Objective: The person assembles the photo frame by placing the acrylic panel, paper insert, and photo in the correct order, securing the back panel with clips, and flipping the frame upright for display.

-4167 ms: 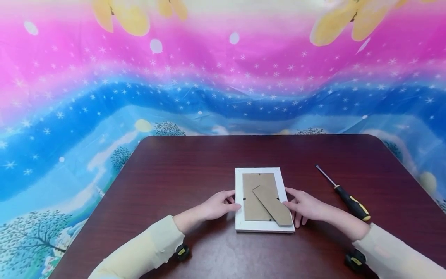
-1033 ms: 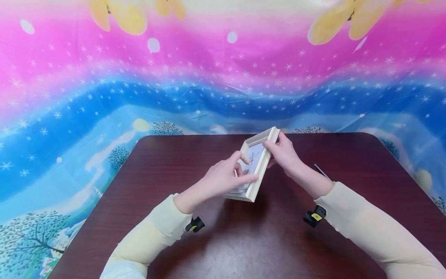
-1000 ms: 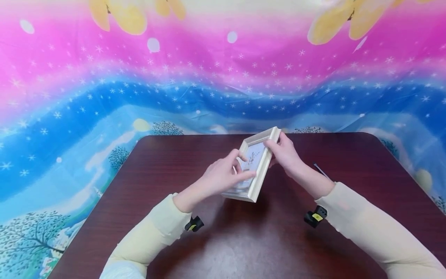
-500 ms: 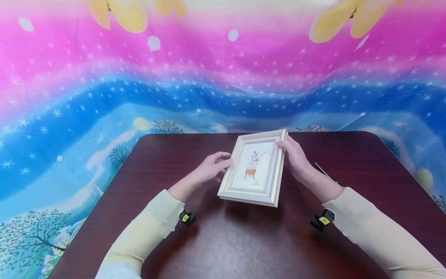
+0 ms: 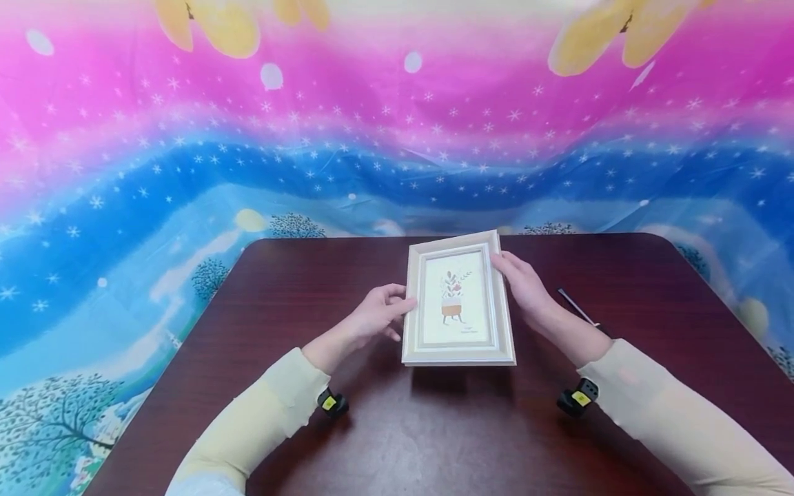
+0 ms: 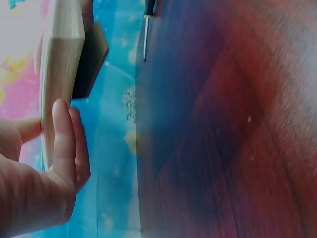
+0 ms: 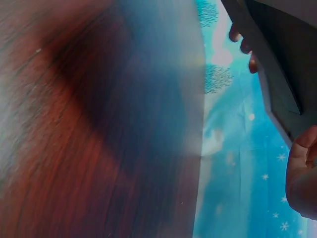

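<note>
A cream picture frame (image 5: 455, 351) is held up off the table, tilted, with its front towards the head camera. Its print shows a plant in an orange pot on legs. My left hand (image 5: 378, 313) pinches the left edge, thumb in front and fingers behind. Near the top of the right edge, my right hand (image 5: 527, 286) grips it, its thumb on the front. In the left wrist view the stand leg (image 6: 91, 67) sticks out from the back. The right wrist view shows the dark frame back (image 7: 282, 89) and the fingers (image 7: 245, 47) of the left hand at its far edge.
A screwdriver (image 5: 577, 306) lies on the dark red-brown table (image 5: 397, 434), its handle mostly hidden behind the right forearm. Beyond the table's far edge hangs a printed pink and blue cloth (image 5: 372, 138). Each cuff has a small black camera beside it.
The frame lay face down and has been lifted and turned over. The left hand has moved from the glass area to the left edge, and the front has swung towards the head camera.
</note>
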The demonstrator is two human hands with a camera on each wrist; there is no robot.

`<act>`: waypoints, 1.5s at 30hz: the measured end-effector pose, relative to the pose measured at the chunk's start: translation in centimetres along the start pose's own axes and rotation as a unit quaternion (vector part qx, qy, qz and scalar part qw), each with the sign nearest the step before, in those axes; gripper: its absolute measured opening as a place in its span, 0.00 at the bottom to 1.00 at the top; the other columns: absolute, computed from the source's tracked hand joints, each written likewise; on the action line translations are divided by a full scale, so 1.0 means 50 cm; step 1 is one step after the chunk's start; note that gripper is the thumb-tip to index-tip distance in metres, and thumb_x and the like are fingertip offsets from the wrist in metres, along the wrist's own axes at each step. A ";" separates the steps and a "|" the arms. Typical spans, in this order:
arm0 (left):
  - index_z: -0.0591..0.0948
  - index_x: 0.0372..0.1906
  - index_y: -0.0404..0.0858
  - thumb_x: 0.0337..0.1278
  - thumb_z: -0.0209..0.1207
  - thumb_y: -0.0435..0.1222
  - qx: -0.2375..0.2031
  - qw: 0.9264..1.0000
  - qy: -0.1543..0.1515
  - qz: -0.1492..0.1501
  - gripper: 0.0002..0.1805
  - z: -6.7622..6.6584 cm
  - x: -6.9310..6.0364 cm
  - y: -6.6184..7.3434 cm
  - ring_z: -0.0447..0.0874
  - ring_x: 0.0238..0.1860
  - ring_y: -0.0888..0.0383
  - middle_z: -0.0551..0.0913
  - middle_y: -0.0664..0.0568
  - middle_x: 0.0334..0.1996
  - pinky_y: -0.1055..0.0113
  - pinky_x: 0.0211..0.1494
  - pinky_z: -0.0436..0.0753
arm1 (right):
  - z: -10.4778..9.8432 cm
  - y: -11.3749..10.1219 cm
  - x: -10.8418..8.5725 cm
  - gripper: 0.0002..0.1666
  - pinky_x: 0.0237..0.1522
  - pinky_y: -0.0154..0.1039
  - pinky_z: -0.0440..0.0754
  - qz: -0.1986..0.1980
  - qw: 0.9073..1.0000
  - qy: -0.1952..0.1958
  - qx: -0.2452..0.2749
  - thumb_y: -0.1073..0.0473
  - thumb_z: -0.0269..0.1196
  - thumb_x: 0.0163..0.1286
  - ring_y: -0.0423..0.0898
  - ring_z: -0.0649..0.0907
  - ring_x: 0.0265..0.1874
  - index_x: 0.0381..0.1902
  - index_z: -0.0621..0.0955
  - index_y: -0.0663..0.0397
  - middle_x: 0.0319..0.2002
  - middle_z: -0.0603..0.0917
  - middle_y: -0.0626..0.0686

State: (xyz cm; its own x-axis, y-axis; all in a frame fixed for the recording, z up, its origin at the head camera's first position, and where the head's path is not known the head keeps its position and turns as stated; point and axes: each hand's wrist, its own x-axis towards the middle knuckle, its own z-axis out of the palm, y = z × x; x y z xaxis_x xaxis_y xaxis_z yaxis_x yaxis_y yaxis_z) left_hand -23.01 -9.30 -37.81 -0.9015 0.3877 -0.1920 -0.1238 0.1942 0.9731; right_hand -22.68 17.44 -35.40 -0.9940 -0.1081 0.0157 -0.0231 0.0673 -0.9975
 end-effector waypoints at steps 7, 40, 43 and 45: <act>0.69 0.60 0.26 0.67 0.57 0.34 0.008 0.999 0.041 0.014 0.22 0.012 0.000 -0.001 0.80 0.22 0.57 0.84 0.43 0.35 0.68 0.19 0.77 | -0.023 0.027 -0.002 0.32 0.36 0.40 0.81 0.036 0.995 -0.063 -0.072 0.51 0.49 0.78 0.40 0.83 0.32 0.66 0.63 0.74 0.37 0.83 0.52; 0.52 0.72 0.32 0.72 0.52 0.40 0.353 0.935 -0.030 -0.009 0.34 0.026 0.044 -0.059 0.79 0.17 0.53 0.80 0.47 0.18 0.65 0.21 0.76 | -0.016 0.100 -0.015 0.27 0.18 0.42 0.76 0.076 0.905 -0.172 -0.381 0.58 0.47 0.77 0.47 0.78 0.15 0.65 0.61 0.73 0.20 0.79 0.53; 0.53 0.71 0.30 0.71 0.52 0.39 0.356 0.934 -0.036 -0.007 0.33 0.027 0.046 -0.061 0.79 0.17 0.54 0.79 0.47 0.19 0.65 0.22 0.76 | -0.013 0.104 -0.012 0.29 0.18 0.40 0.75 0.087 0.896 -0.170 -0.400 0.57 0.47 0.78 0.47 0.78 0.15 0.66 0.59 0.75 0.20 0.78 0.53; 0.53 0.71 0.30 0.71 0.52 0.39 0.360 0.932 -0.038 -0.005 0.33 0.027 0.046 -0.062 0.79 0.19 0.54 0.79 0.48 0.20 0.65 0.23 0.76 | -0.010 0.105 -0.012 0.30 0.18 0.39 0.74 0.092 0.890 -0.169 -0.413 0.57 0.48 0.78 0.47 0.78 0.14 0.66 0.59 0.76 0.20 0.77 0.54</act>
State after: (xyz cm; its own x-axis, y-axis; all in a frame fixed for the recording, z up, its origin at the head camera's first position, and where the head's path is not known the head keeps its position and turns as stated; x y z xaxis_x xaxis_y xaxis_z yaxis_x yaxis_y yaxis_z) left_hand -24.14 -7.79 -41.42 -0.8666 0.4397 -0.2358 0.2027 0.7420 0.6390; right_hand -22.25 18.35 -40.61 -0.9034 -0.3025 -0.3039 -0.0724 0.8062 -0.5873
